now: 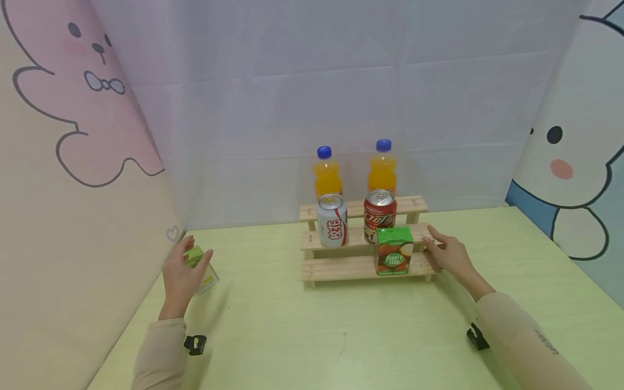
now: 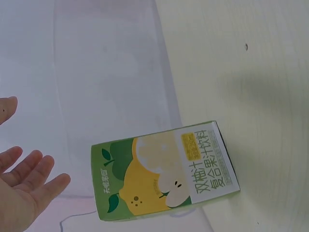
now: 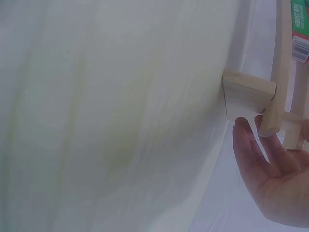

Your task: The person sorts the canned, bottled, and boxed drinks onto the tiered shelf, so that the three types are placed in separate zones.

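My left hand is held up at the left of the table, fingers apart and nothing in them. Just beyond it stands a green and white juice carton with citrus pictures, apart from the fingers in the left wrist view. With my right hand I grip the right end of a three-step wooden rack; in the right wrist view fingers reach round the step's end, the thumb mostly cut off. A green and red juice carton sits on the rack's lowest step.
On the middle step stand a white can and a red can. Behind them are two orange drink bottles with blue caps, on the top step. A pale curtain hangs behind the light yellow table.
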A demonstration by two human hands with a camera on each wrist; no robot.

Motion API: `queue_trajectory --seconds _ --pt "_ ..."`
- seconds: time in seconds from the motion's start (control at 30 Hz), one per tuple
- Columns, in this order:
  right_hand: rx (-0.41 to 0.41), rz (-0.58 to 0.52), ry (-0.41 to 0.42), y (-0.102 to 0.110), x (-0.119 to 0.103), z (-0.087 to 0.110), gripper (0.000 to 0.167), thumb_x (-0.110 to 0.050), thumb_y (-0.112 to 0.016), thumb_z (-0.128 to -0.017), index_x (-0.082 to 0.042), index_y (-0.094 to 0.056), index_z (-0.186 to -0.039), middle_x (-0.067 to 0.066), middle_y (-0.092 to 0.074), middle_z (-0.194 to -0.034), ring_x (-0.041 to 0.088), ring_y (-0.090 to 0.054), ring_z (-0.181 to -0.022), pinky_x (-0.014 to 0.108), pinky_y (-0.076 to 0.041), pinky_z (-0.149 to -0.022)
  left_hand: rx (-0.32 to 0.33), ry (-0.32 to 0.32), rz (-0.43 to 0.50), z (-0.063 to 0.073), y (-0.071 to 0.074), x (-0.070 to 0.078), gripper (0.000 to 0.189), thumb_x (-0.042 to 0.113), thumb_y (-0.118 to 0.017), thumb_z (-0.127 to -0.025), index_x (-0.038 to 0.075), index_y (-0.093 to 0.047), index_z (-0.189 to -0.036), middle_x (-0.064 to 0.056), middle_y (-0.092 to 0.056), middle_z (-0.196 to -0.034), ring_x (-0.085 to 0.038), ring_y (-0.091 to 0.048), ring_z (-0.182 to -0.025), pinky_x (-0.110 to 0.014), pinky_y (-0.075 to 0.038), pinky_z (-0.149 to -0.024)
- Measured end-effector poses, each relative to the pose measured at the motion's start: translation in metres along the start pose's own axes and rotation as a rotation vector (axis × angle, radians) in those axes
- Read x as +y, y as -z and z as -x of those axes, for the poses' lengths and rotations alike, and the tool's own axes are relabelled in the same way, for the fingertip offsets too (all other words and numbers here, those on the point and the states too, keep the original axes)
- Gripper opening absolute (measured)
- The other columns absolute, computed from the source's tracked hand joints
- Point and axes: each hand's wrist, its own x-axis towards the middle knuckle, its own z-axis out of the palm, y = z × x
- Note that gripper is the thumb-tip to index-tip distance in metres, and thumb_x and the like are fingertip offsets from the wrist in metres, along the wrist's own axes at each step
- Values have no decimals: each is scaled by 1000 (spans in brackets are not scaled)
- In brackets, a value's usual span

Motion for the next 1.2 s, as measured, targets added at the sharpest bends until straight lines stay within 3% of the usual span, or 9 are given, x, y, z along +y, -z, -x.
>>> queue_trajectory --seconds 0.2,0.53,0.7,0.93,1.2 --pt "0 2 2 0 1 0 55 -32 -40 -97 4 -29 -137 33 -59 -100 40 -60 -84 29 -42 -53 9 40 -38 -1 11 -7 58 1 -73 -72 -12 -45 -122 -30 -50 -116 -44 -46 -108 -55 -37 -90" --pt "7 -7 13 -1 4 0 55 -32 -41 -97 5 -30 -136 30 -61 -98 30 -60 -73 29 -40 -50 -86 220 -86 0 23 -24 82 18 -73 -77 1 -26 -141 -26 -32 -136 -45 -37 -117 -58 -30 -96" --pt "11 -9 16 -1 3 -1 55 -32 -41 -97 5 -30 -137 30 -61 -98 34 -61 -79 29 -39 -51 -154 298 -123 1 26 -35 83 26 -69 -80 -3 -21 -141 -28 -28 -138 -46 -34 -119 -59 -28 -96" --pt "2 -23 16 -2 6 -2 56 -33 -40 -97 4 -29 -138 33 -59 -100 20 -55 -61 29 -37 -47 -241 381 -127 4 27 -50 85 35 -63 -85 -5 -15 -142 -31 -27 -137 -47 -32 -120 -59 -30 -95" --pt "1 -8 10 -1 4 -1 56 -33 -40 -97 4 -29 -138 34 -58 -100 21 -54 -60 30 -37 -48 -290 435 -112 8 25 -60 74 38 -55 -89 -9 -24 -137 -34 -39 -126 -45 -40 -112 -54 -38 -88"
